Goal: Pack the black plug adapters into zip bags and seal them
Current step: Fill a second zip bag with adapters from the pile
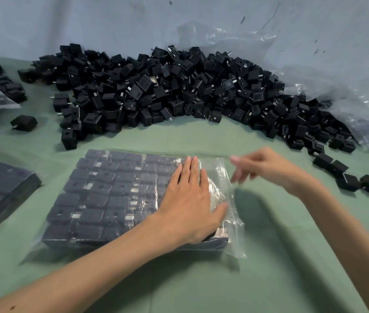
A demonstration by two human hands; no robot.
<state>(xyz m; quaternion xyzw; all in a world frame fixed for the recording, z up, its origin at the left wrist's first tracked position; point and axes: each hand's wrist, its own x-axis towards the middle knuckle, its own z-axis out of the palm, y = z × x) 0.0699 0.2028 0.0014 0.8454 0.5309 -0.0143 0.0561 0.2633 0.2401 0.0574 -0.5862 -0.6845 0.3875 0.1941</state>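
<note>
The bag [223,177], packed with rows of black adapters [102,188], lies near centre on the green table [201,283]. The left hand [188,199] presses flat on it, fingers straight. The blurred right hand [267,168] hovers loosely open, holding nothing, by the bag's right end. Sealing looks next: pinch the zip strip along that end.

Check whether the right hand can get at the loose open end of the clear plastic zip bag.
Probably yes. The right hand hovers beside the loose end of the clear plastic zip bag, nothing between. The left hand lies flat on the packed black adapters, leaving that edge free.
</note>
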